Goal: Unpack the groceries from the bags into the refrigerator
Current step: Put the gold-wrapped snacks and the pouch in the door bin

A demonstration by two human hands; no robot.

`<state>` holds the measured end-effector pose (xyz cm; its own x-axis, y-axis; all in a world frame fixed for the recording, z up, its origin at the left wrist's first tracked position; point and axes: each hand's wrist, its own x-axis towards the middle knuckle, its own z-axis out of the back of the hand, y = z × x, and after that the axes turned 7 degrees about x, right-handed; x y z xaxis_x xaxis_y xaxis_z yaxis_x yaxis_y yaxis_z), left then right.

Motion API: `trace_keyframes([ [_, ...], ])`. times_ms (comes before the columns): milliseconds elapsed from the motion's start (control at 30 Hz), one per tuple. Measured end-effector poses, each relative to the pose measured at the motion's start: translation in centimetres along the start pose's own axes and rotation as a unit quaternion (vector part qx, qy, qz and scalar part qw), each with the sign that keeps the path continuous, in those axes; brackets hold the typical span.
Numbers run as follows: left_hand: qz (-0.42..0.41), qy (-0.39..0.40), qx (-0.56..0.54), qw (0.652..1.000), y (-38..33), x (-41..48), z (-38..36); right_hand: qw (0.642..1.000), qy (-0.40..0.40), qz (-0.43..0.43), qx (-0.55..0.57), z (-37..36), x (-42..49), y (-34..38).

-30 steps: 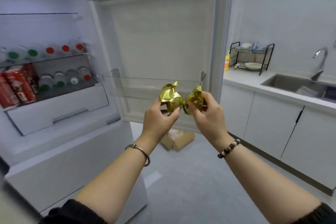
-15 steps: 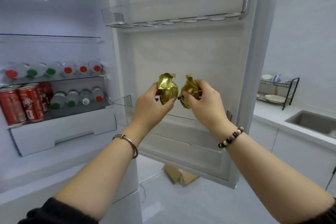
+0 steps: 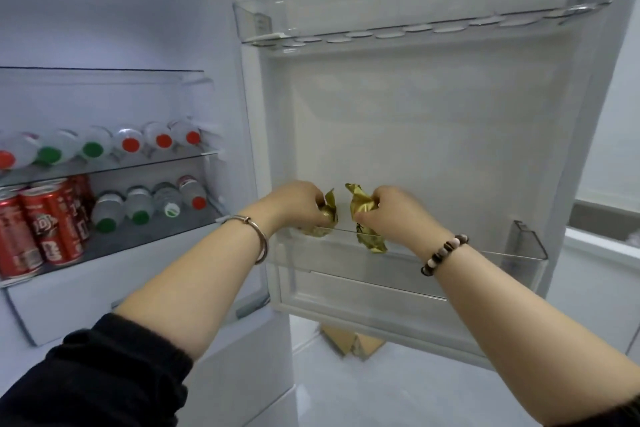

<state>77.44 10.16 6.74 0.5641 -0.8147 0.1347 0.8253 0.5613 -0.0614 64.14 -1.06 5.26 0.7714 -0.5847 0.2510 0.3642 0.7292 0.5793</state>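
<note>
The refrigerator stands open, its door [image 3: 450,135] swung out in front of me. My left hand [image 3: 294,203] grips a gold foil packet [image 3: 327,218] and my right hand [image 3: 388,211] grips a second gold foil packet [image 3: 367,218]. Both packets hang partly inside the clear lower door bin [image 3: 485,263], their lower ends showing through its front wall. The two packets are a small gap apart.
The upper door bin [image 3: 415,7] holds nothing I can see. On the refrigerator shelves at left lie several bottles with red and green caps [image 3: 128,144] and several red cans [image 3: 45,222]. A cardboard box [image 3: 353,343] sits on the floor under the door. A countertop [image 3: 602,243] is at far right.
Both hands moved forward and down with the gold packets, lowering them from in front of the door into the lower door bin. The view came closer to the door.
</note>
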Motion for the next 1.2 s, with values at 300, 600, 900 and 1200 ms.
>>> trace_keyframes([
  [300,-0.063,0.144,0.073,0.985,1.8,2.8,0.0,0.978,0.098,-0.095,-0.157,-2.1,2.2,2.2],
  [600,-0.084,0.169,0.12,0.975,2.3,3.0,-0.2,0.973,0.113,-0.158,-0.128,-2.6,2.0,2.6],
  [900,-0.045,0.164,0.008,0.985,3.6,3.0,-1.2,0.978,0.126,-0.166,0.0,-3.2,2.0,2.4],
  [1200,-0.016,0.066,0.029,0.997,3.8,2.9,-1.8,0.976,0.145,-0.146,0.065,-3.4,1.8,2.6],
])
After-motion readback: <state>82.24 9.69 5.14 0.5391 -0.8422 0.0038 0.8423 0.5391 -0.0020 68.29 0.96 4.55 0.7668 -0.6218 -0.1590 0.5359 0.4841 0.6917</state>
